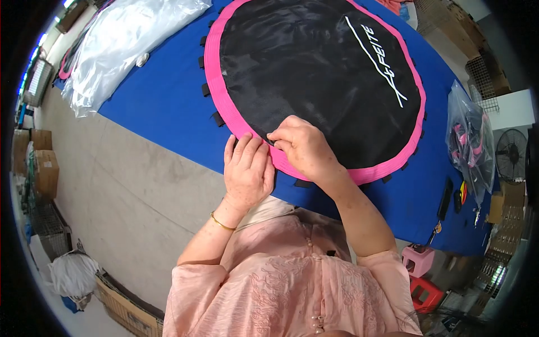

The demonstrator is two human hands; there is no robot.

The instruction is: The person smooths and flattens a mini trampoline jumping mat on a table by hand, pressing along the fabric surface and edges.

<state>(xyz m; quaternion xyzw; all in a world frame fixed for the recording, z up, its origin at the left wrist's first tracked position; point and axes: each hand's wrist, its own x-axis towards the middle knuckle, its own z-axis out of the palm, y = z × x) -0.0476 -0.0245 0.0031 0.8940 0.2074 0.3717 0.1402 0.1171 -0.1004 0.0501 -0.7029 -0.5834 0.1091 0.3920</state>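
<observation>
A round black trampoline mat (314, 73) with a wide pink border (216, 73) and white lettering lies flat. Short black tabs (218, 118) stick out around its rim. My left hand (247, 168) rests over the near edge, its fingers stretched out with their tips on the pink border. Just right of it, my right hand (303, 147) is closed in a pinch above the inner edge of the border. Whatever sits between its fingertips is too small and hidden to name.
The mat lies on a blue-covered table (151, 112). Clear plastic sheeting (129, 45) covers the far left corner. At the right are a plastic bag (470, 140) with pink and black pieces and a black-handled tool (445, 199). A pink stool (418, 259) stands below.
</observation>
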